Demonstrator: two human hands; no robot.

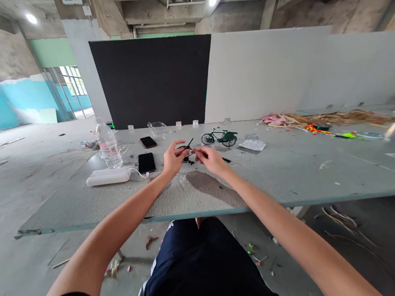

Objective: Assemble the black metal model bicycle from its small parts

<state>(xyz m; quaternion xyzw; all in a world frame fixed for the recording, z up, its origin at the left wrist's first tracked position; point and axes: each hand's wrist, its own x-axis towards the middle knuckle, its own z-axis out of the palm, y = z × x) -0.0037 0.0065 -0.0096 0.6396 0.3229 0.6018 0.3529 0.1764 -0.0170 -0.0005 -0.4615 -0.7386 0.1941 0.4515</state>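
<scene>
My left hand [173, 159] is over the table, its thumb and fingers pinched on a small dark part [189, 143] with a thin rod-like end. Close by on the right, my right hand [211, 159] has its fingertips pressed together at the same spot; what they grip is too small to make out. Several small black pieces [189, 161] show just below the fingertips. A green model bicycle [229, 136] with black wheels stands upright beyond my right hand. A crumpled clear wrapper with white paper [253, 145] lies to its right.
On the left are a clear plastic bottle [109, 147], a white power strip-like block [108, 176] with a cable, and two phones [146, 163]. A clear plastic package [158, 130] lies near the black panel [155, 79]. Straw-like strips [333, 120] cover the far right. The table's front edge [208, 213] is near my lap.
</scene>
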